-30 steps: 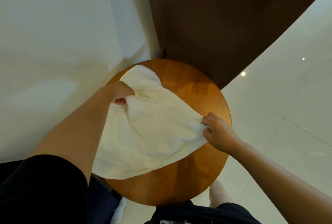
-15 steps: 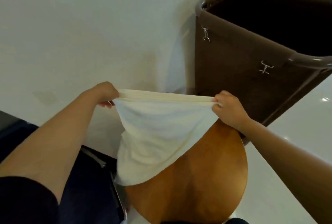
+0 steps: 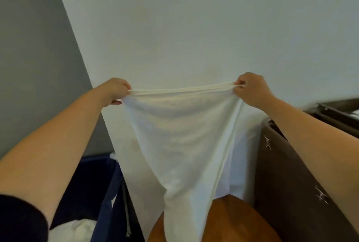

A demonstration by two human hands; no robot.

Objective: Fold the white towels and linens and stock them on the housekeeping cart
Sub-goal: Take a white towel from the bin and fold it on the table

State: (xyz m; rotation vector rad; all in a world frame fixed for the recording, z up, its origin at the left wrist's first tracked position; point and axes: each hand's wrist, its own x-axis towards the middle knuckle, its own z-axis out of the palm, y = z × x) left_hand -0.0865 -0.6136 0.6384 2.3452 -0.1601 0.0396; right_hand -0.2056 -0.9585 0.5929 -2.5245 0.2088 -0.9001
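Note:
A white towel [image 3: 180,144] hangs stretched in the air in front of the wall. My left hand [image 3: 114,91] grips its upper left corner. My right hand [image 3: 252,90] pinches its upper right corner. The top edge runs taut between the two hands, and the cloth narrows as it drops toward the round wooden table [image 3: 233,222]. The towel's lower end is cut off by the bottom of the view.
A brown fabric cart [image 3: 291,183] stands at the right, close to my right forearm. At the lower left is a dark blue bin [image 3: 101,193] with white linen [image 3: 81,228] inside. A plain white wall fills the background.
Both hands have lifted the towel off the table and raised it high, spreading it wide. The view has tilted up toward the wall.

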